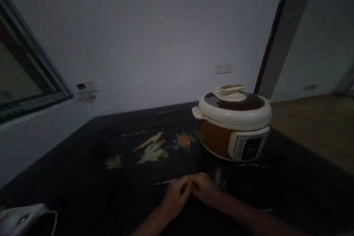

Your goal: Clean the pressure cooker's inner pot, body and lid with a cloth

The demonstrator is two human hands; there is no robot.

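A: Where is the electric cooker [233, 122]?
B: Upright on the dark worktop [83, 177], near its right edge and toward the back right corner. The lid [257, 103] is on, its handle [232, 87] uppermost, and the control panel [250, 147] slants toward the worktop's front.

A: And the hands?
B: Both reach in from the front edge, left of the cooker and nearer the front. The left hand [177, 193] and the right hand [206, 190] touch each other at the fingers, well apart from the cooker.

A: How is each grip?
B: The left grip is loosely curled, with a small gap showing inside the thumb and finger. The right grip is bent over, fingers turned inward. Whether either has hold of something small, I can't tell; it's too dim.

A: What's around them?
B: A painted bird [151, 141] and an orange flower [184, 141] decorate the worktop between the hands and its back edge. By the front left corner lies a blurred white object [22, 215] with a pale cord [56, 217]. A wall socket [224, 68] sits above the back edge.
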